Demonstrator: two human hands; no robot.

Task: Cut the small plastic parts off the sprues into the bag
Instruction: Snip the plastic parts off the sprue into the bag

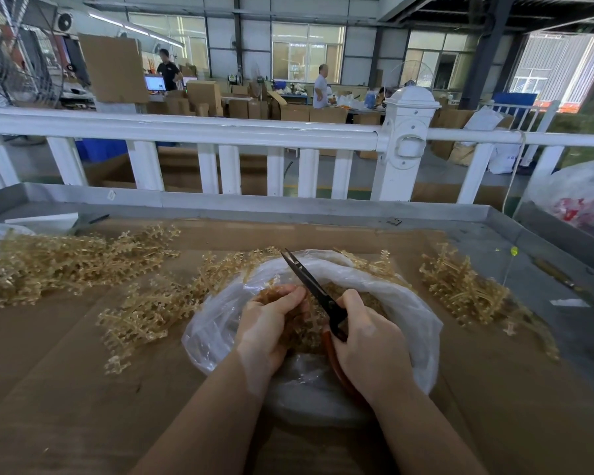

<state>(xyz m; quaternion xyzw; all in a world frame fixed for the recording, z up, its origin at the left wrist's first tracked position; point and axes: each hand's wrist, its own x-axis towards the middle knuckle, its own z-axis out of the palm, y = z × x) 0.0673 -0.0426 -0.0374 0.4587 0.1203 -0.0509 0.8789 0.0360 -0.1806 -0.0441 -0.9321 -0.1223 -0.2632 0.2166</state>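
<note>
1. Spreading across the whole foreground is the brown cardboard-covered work table [83, 371] with a grey metal lip at its far and right edges; it gives a flat bed for the stock, and the bare stretch nearest the person leaves the forearms room to swing.
2. Left of centre lie the loose heaps of amber translucent plastic sprues [66, 262], another heap sits well apart on the right, all within reach, likely the waiting supply.
3. Dead centre sits the clear crumpled plastic bag [408, 303], mouth rolled open under both hands so cut pieces should drop straight in; amber bits already show inside.
4. Left hand [268, 327], fingers curled, pinches the amber sprue being trimmed [306, 329] right over the bag's mouth.
5. Right hand [367, 341] grips the black-bladed scissors with a red-orange handle [318, 293], tips pointing up and away over the bag's far rim, blades looking nearly together.
6. Judgement: mid-task, a cut in hand; the bag's soft rim near the blades could snag.
</note>
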